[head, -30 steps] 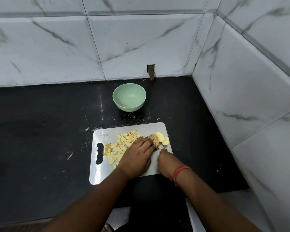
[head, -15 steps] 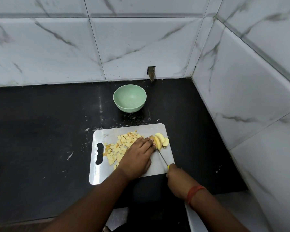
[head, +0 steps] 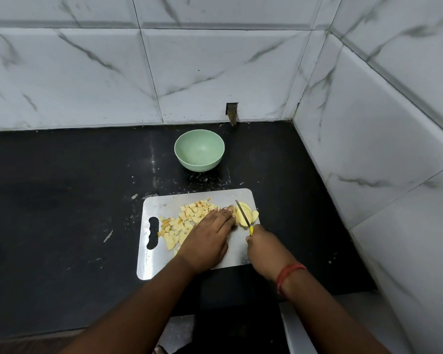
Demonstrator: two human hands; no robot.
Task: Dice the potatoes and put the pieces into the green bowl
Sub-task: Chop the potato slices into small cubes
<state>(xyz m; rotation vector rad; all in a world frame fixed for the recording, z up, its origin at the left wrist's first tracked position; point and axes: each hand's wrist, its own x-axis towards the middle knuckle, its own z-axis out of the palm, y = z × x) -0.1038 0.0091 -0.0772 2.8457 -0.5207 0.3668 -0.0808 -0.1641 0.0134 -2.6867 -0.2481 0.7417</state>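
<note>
A steel cutting board point(head: 156, 261) lies on the black counter. A heap of diced potato pieces point(head: 187, 218) covers its left and middle part. Potato slices point(head: 248, 215) sit at the board's far right corner. My left hand point(head: 207, 236) lies flat over the board with its fingertips against the slices. My right hand point(head: 264, 249) grips a yellow-handled knife point(head: 243, 213), whose blade rests across the slices. The green bowl point(head: 199, 150) stands empty behind the board.
The black counter point(head: 62, 200) is bounded by marble-tiled walls behind and to the right point(head: 368, 149). A small hole with a stub point(head: 232, 112) sits in the back wall near the bowl. Scraps and specks lie on the counter left of the board.
My right hand pulled the knife back toward me half a second ago, then pushed it forward again so the blade lies across the slices. My left hand stayed put.
</note>
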